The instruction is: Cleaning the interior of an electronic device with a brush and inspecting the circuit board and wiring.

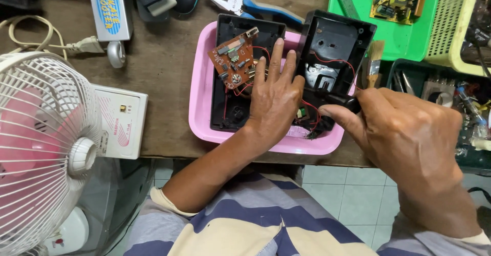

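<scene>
Hands busy over pink tray [202, 118], centre of frame. Left hand [273, 100] lies flat, fingers spread and gripping nothing, pressing down on black case half [225, 82] w/ brown circuit board [234, 62] tilted up at its upper left. Right hand [404, 133], lower right, is closed round a black tool handle [340, 100] (tip hidden, prob. a screwdriver or iron, can't tell), aimed at 2nd case half [337, 41], which leans up on the tray's right edge. Red wires [312, 110] run between the 2 halves. To work well here, I'd judge: keep left palm firm so the case doesn't slide, keep the tool clear of those thin wires. Pliers [245, 3] at top centre, brush [374, 62] just right of the case, fan [41, 143] at left edge.
</scene>
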